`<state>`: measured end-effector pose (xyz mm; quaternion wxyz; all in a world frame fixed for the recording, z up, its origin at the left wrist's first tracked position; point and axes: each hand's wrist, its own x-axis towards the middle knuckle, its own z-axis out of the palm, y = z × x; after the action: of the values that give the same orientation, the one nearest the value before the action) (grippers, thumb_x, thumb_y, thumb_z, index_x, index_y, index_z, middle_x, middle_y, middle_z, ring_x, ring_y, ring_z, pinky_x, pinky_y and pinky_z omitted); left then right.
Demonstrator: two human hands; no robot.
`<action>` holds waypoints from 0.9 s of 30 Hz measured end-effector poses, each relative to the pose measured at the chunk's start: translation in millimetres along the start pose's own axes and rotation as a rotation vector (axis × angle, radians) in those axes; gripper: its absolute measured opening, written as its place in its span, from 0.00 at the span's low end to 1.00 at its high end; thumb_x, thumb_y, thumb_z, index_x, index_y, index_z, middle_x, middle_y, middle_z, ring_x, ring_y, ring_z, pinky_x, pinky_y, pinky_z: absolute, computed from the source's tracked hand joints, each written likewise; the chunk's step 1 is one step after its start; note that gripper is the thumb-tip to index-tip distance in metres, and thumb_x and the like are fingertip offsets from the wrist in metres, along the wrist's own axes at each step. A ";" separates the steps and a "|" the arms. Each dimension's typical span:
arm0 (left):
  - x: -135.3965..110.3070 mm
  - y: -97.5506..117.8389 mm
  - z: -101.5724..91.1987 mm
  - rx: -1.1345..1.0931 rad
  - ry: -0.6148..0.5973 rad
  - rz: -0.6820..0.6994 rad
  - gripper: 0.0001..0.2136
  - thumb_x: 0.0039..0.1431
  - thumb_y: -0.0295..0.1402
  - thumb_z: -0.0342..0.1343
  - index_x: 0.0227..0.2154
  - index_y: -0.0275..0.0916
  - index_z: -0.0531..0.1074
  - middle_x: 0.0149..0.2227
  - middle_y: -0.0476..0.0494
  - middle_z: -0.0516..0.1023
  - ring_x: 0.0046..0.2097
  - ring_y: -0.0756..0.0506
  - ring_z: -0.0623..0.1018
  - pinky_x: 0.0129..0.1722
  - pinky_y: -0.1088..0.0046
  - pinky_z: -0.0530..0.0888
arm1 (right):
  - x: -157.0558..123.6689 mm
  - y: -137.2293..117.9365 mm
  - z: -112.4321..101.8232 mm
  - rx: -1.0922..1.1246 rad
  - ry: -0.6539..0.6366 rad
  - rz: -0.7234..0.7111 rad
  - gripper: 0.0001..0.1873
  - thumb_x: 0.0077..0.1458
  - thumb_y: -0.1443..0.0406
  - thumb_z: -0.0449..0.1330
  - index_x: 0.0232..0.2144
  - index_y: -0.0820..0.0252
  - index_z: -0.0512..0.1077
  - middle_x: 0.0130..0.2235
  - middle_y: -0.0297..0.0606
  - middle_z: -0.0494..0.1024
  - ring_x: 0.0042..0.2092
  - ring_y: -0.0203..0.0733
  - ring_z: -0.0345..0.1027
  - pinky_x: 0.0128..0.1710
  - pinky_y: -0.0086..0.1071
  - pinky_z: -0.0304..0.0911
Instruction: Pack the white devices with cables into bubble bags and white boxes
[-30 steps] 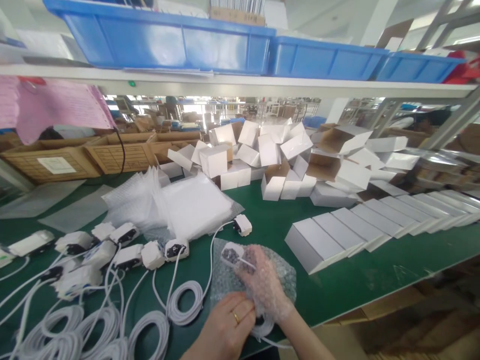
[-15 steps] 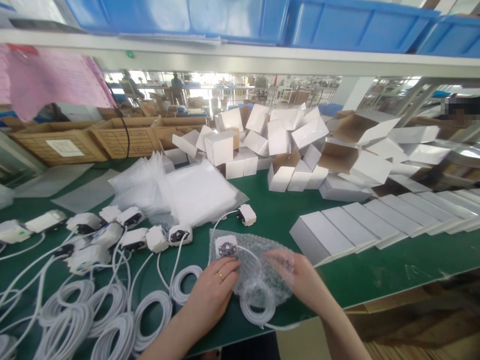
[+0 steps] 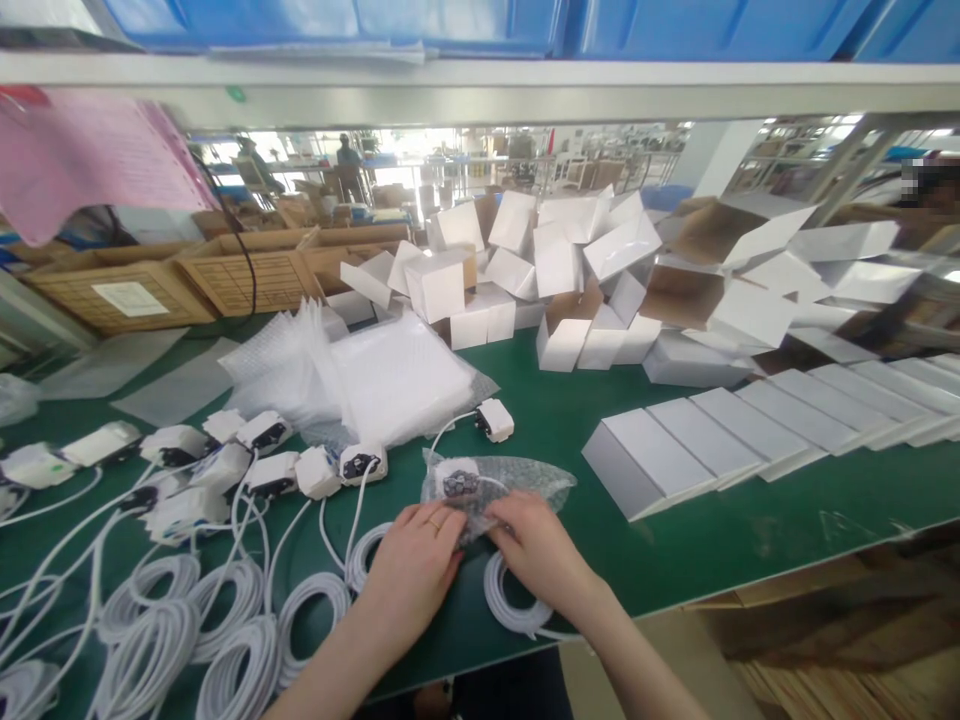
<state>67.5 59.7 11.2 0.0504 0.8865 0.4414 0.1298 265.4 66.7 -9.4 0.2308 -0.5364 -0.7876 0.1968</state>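
A sheet of clear bubble wrap [image 3: 536, 478] lies folded over a white device [image 3: 457, 478] with a dark fitting on its front. My left hand [image 3: 420, 555] presses the near left edge of the wrap, fingers curled onto it. From the right, my right hand [image 3: 536, 545] pinches the near edge of the same wrap. A coil of white cable [image 3: 495, 590] belonging to the device lies on the table, partly behind my right hand. Just beyond sits another white device [image 3: 495, 420] with a black fitting.
Several white devices [image 3: 274, 475] with coiled cables [image 3: 311, 610] crowd the left. Behind them is a stack of bubble wrap sheets [image 3: 405, 375]. A row of closed white boxes [image 3: 675, 450] stands right, open white boxes [image 3: 555, 260] heap behind, and a shelf [image 3: 480, 95] crosses above.
My right hand has moved left and nearer to my left hand, drawing the bubble wrap in over the device. The cable coil is now outside the wrap. The view has tilted slightly.
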 end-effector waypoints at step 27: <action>52.7 15.6 2.4 -0.843 0.229 -0.415 0.10 0.48 0.42 0.55 0.27 0.40 0.67 0.27 0.51 0.71 0.32 0.45 0.70 0.32 0.73 0.67 | -19.6 -32.2 -17.0 0.145 0.411 -0.352 0.25 0.70 0.60 0.54 0.65 0.62 0.61 0.64 0.49 0.69 0.66 0.50 0.60 0.69 0.51 0.51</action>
<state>110.6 92.2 21.9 0.3810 0.6621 0.5207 0.3814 257.1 38.2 19.4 0.4541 -0.4023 -0.7891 0.0966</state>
